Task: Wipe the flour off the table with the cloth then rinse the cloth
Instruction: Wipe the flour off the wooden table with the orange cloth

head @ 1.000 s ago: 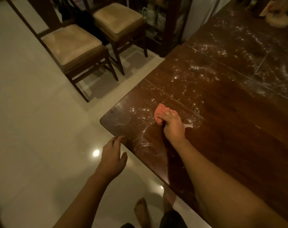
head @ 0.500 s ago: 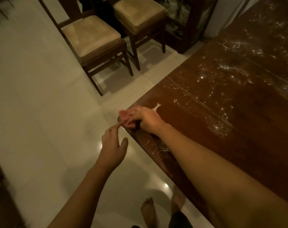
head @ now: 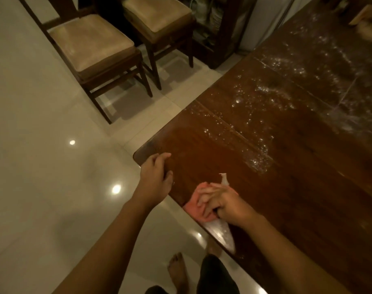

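Observation:
A dark wooden table (head: 287, 198) fills the right side. White flour (head: 261, 115) is scattered over its middle and far part, and a smeared patch of flour (head: 222, 233) lies at the near edge. My right hand (head: 225, 203) presses a pink cloth (head: 192, 205) flat on the table's near edge; the cloth hangs slightly over the edge. My left hand (head: 156, 177) rests on the table's near left corner, fingers spread, holding nothing. The corner area between my hands looks free of flour.
Two wooden chairs with beige cushions (head: 93, 47) (head: 157, 12) stand on the pale tiled floor (head: 42, 166) at the back left. A dark cabinet (head: 221, 28) stands behind them. My bare foot (head: 177, 270) is close to the table's edge.
My right hand has dragged the cloth from the corner back along the near edge toward me. My left hand has come up from beside the table onto its corner.

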